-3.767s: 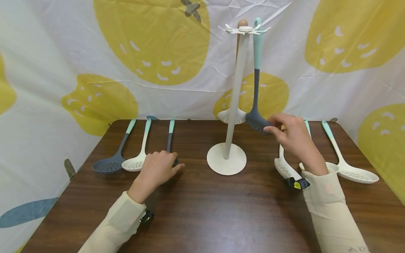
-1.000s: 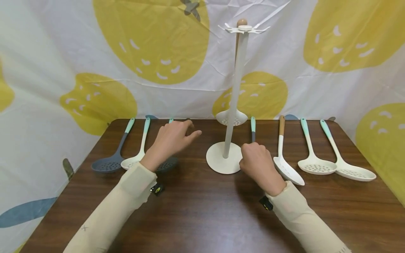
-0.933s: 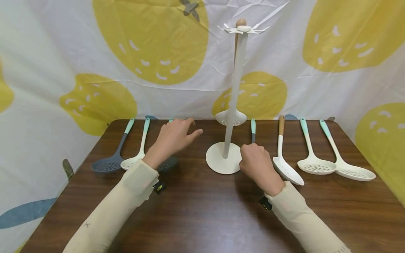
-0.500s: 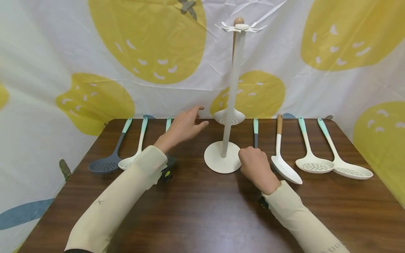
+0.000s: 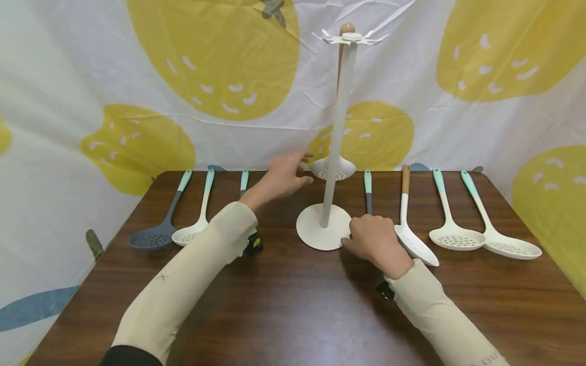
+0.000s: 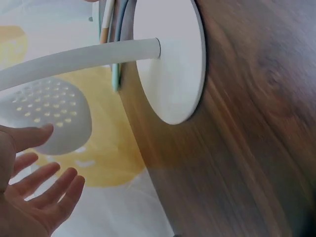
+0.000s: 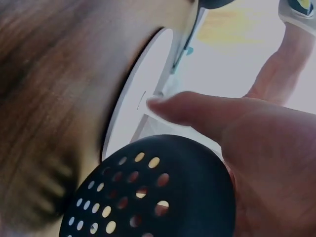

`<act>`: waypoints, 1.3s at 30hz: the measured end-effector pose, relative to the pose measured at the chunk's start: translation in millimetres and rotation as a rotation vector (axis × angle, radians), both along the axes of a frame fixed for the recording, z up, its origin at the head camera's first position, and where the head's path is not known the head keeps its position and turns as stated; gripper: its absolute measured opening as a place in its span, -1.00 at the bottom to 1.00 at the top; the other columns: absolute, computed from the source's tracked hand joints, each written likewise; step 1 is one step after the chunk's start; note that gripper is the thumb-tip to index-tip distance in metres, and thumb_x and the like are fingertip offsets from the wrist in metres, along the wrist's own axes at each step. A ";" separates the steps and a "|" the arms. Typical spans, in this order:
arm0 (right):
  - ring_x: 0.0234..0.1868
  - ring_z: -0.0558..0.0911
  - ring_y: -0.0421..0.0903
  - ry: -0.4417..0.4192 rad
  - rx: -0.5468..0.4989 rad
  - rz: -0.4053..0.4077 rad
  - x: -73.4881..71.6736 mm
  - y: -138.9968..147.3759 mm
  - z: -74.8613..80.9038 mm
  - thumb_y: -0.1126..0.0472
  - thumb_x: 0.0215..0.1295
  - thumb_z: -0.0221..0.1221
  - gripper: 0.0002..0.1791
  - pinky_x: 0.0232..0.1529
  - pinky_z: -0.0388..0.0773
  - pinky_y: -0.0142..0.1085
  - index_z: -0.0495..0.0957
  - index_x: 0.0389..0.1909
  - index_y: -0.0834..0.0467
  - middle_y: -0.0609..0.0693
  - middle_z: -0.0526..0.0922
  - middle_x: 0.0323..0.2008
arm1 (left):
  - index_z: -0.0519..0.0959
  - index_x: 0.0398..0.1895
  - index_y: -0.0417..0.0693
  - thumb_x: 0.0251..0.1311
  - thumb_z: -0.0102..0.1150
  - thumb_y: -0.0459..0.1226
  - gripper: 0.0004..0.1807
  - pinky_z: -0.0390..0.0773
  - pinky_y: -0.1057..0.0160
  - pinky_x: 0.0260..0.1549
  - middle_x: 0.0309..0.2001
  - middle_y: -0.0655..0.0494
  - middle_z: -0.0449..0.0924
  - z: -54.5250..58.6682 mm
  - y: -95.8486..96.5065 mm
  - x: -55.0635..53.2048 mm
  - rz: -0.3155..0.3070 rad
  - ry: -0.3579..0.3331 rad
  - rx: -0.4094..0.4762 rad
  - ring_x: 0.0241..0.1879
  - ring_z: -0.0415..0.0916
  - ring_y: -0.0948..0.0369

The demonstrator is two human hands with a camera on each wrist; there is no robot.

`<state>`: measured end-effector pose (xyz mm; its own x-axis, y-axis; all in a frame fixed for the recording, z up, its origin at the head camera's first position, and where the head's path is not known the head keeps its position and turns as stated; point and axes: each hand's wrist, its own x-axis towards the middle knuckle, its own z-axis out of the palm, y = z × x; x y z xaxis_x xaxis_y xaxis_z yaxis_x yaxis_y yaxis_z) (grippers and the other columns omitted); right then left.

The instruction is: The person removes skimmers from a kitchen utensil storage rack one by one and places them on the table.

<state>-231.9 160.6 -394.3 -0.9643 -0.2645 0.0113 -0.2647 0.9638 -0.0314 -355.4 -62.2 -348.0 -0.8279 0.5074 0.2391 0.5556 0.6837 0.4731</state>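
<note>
A white skimmer (image 5: 346,170) with a wooden handle hangs at the back of a white utensil stand (image 5: 338,122). My left hand (image 5: 285,175) is just left of its bowl, fingers spread and slightly bent. In the left wrist view, the thumb overlaps the perforated bowl (image 6: 54,108). On the table, right of the stand's base, lies a dark grey skimmer with a mint handle (image 5: 368,185). My right hand (image 5: 373,240) is at its bowl, which it hides in the head view. The right wrist view shows the thumb straight and apart from the dark bowl (image 7: 202,182), with fingers behind it.
Right of my right hand lie a white ladle with a wooden handle (image 5: 414,244) and two white skimmers with mint handles (image 5: 458,238). To the left are a dark skimmer (image 5: 153,238), a white one (image 5: 187,234) and another dark one, mostly hidden by the left arm.
The dark skimmer, earlier hanging on the stand, now lies on the table. My left hand has moved right from the left-hand skimmers to the hanging white one. My right thumb has spread outward.
</note>
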 end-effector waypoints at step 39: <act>-0.42 0.55 -0.10 0.092 -0.226 0.130 22.0 26.7 68.6 0.07 0.41 0.23 -0.93 -0.47 0.43 -0.20 0.63 -0.23 -0.04 0.03 0.59 -0.15 | 0.59 -0.05 -0.16 0.37 0.29 -0.31 -0.83 0.53 0.20 -0.20 -0.11 -0.08 0.69 -9.5 17.1 -12.4 -0.097 -0.067 0.143 -0.20 0.57 0.09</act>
<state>-209.9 187.3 -325.7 -0.9146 -0.3666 0.1704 -0.3973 0.8930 -0.2114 -367.8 -45.1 -357.5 -0.7934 0.5503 0.2602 0.5795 0.5520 0.5996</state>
